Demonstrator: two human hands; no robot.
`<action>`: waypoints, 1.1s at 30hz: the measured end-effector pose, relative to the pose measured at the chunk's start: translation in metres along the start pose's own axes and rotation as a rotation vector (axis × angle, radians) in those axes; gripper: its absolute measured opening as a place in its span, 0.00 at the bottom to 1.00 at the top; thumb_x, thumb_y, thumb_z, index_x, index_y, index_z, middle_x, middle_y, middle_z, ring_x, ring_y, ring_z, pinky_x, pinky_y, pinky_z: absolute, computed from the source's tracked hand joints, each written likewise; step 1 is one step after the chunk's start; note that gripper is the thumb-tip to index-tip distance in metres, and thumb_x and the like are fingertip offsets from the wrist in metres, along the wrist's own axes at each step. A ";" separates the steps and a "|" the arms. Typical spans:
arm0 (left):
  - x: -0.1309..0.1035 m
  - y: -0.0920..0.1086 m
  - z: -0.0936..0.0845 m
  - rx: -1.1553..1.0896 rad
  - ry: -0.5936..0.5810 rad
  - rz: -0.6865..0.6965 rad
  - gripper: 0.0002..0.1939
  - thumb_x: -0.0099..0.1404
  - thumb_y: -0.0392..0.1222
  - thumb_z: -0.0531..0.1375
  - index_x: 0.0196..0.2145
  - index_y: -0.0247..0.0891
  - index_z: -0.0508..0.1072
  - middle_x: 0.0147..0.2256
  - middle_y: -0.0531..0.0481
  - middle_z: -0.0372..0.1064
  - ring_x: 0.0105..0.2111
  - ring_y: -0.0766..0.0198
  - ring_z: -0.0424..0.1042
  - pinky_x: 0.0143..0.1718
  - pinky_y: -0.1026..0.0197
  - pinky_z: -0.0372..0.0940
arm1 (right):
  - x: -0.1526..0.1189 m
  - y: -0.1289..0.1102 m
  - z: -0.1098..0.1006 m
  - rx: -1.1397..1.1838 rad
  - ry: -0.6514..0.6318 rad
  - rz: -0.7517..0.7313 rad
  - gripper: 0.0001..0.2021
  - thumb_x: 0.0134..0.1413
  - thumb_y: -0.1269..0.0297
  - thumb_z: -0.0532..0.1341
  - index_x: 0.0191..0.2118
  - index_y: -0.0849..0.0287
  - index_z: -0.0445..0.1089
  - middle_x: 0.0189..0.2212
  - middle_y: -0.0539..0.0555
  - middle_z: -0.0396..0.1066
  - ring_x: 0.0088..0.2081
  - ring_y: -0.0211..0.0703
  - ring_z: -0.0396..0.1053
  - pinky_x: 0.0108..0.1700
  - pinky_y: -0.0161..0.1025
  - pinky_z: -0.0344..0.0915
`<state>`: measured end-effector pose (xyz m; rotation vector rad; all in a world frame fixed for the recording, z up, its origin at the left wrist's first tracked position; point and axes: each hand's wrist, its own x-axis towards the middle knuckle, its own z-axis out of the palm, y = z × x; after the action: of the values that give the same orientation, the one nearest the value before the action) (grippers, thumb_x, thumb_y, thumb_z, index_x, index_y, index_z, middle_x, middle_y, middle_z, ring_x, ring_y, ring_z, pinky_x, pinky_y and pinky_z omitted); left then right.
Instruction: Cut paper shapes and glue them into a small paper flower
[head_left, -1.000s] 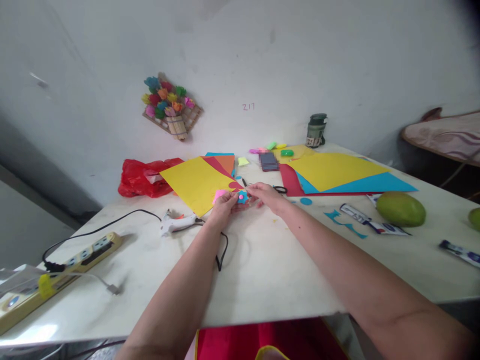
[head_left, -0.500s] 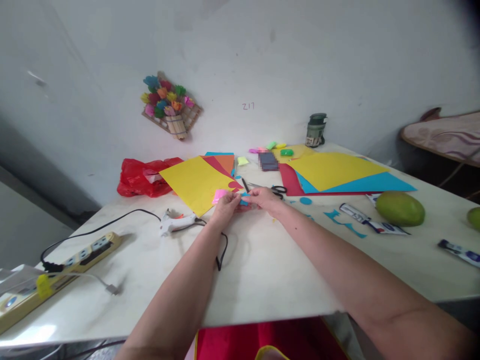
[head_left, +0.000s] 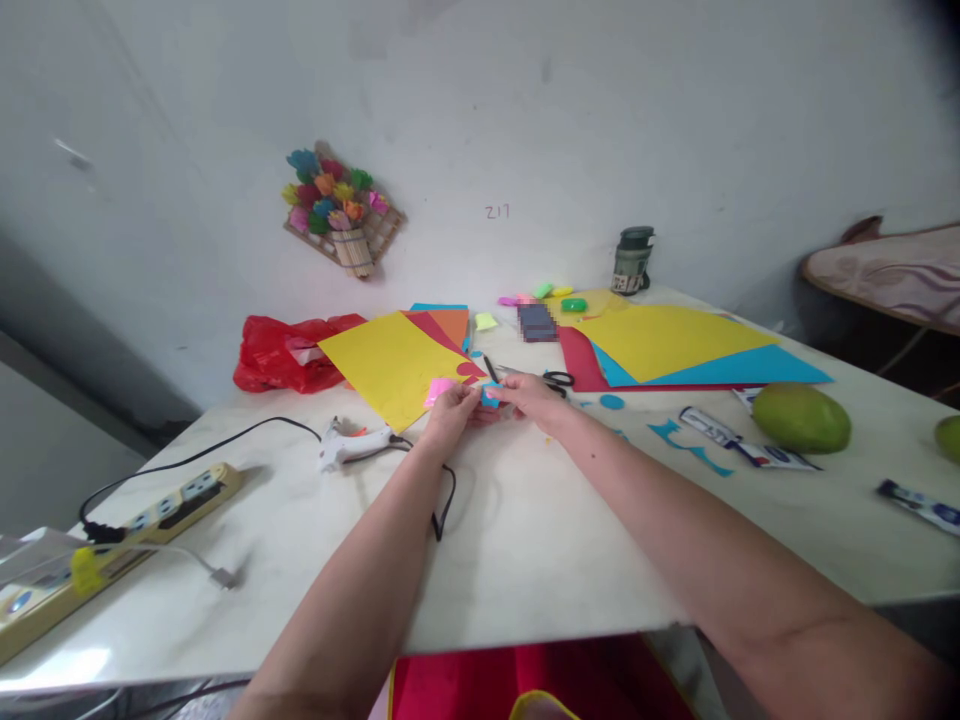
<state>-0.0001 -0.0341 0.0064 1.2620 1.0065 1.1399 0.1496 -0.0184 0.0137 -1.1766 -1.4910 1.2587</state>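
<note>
Both hands meet over the middle of the table, with a small blue paper piece (head_left: 491, 394) between them. My left hand (head_left: 454, 410) is closed on its left side. Thumb and fingers of my right hand (head_left: 528, 394) pinch its right side, and a bit of pink shows at the fingertips. A pink packet (head_left: 438, 390) lies just beyond my left hand. Black-handled scissors (head_left: 559, 381) rest behind my right wrist, their blades partly hidden. A black pen (head_left: 490, 369) and a red paper cutout (head_left: 470, 371) lie just past the fingers.
A white glue gun (head_left: 349, 446) with its black cord lies left, near a power strip (head_left: 187, 497). Yellow sheets (head_left: 397, 365) lie behind the hands and at right. Blue scraps (head_left: 686, 445), glue tubes (head_left: 919, 506) and a green mango (head_left: 801, 418) are on the right.
The blue paper piece has turned between the fingers and shows a broader face. Both hands remain in nearly the same place.
</note>
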 end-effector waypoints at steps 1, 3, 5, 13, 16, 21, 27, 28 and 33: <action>0.000 0.001 0.001 0.003 0.009 0.006 0.15 0.52 0.50 0.60 0.27 0.36 0.62 0.23 0.50 0.71 0.24 0.62 0.72 0.29 0.59 0.68 | 0.000 0.000 0.000 0.023 -0.004 -0.004 0.15 0.39 0.51 0.61 0.25 0.60 0.67 0.21 0.49 0.65 0.23 0.32 0.59 0.18 0.28 0.52; -0.001 0.003 0.002 0.010 0.026 0.013 0.15 0.52 0.50 0.60 0.27 0.36 0.62 0.22 0.50 0.71 0.23 0.62 0.72 0.28 0.60 0.67 | 0.000 0.000 -0.001 0.070 -0.005 -0.013 0.17 0.41 0.48 0.59 0.26 0.60 0.68 0.22 0.51 0.67 0.25 0.34 0.62 0.18 0.28 0.52; -0.002 0.004 0.003 0.017 0.035 0.016 0.16 0.52 0.51 0.60 0.27 0.36 0.62 0.22 0.50 0.71 0.23 0.62 0.72 0.28 0.60 0.67 | 0.001 0.001 -0.001 0.095 -0.008 -0.019 0.17 0.42 0.49 0.58 0.27 0.60 0.68 0.23 0.51 0.67 0.25 0.34 0.63 0.18 0.27 0.52; 0.000 0.002 0.002 0.012 0.047 0.017 0.17 0.51 0.52 0.60 0.28 0.36 0.62 0.23 0.49 0.71 0.23 0.62 0.72 0.28 0.59 0.67 | 0.003 0.001 0.000 0.116 0.049 0.016 0.12 0.43 0.56 0.60 0.25 0.61 0.68 0.19 0.51 0.67 0.23 0.34 0.64 0.17 0.28 0.51; 0.000 0.001 0.001 0.007 0.050 0.036 0.18 0.51 0.53 0.60 0.28 0.35 0.63 0.24 0.48 0.71 0.24 0.62 0.72 0.28 0.59 0.67 | 0.005 0.003 0.000 0.115 0.085 0.016 0.09 0.42 0.60 0.61 0.24 0.62 0.68 0.18 0.51 0.68 0.22 0.33 0.63 0.17 0.27 0.51; -0.002 0.002 -0.003 -0.078 -0.054 0.026 0.18 0.54 0.53 0.58 0.32 0.33 0.66 0.28 0.44 0.72 0.27 0.61 0.73 0.33 0.57 0.67 | 0.007 0.006 0.002 0.123 0.126 -0.024 0.08 0.42 0.61 0.61 0.26 0.61 0.69 0.20 0.50 0.69 0.22 0.32 0.64 0.19 0.27 0.52; 0.003 -0.004 -0.010 -0.079 -0.058 0.005 0.13 0.51 0.46 0.61 0.28 0.34 0.65 0.28 0.44 0.72 0.27 0.61 0.72 0.34 0.56 0.66 | 0.004 0.004 0.003 0.166 0.108 -0.013 0.09 0.41 0.60 0.61 0.27 0.62 0.70 0.21 0.52 0.70 0.22 0.33 0.64 0.19 0.28 0.52; 0.003 -0.005 -0.011 -0.080 -0.053 0.010 0.13 0.51 0.46 0.61 0.28 0.34 0.64 0.28 0.44 0.72 0.26 0.61 0.72 0.34 0.56 0.66 | 0.004 0.002 0.003 0.176 0.101 0.005 0.10 0.42 0.59 0.61 0.27 0.62 0.69 0.22 0.53 0.70 0.23 0.33 0.64 0.19 0.28 0.52; 0.003 -0.005 -0.011 -0.074 -0.056 0.006 0.13 0.50 0.46 0.61 0.28 0.34 0.65 0.27 0.45 0.71 0.25 0.62 0.72 0.34 0.57 0.66 | 0.005 0.000 -0.001 0.206 0.098 0.039 0.16 0.45 0.52 0.58 0.29 0.62 0.70 0.25 0.55 0.71 0.22 0.34 0.65 0.19 0.29 0.53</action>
<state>-0.0097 -0.0288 0.0013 1.2319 0.9113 1.1302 0.1498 -0.0133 0.0144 -1.1184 -1.2407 1.3279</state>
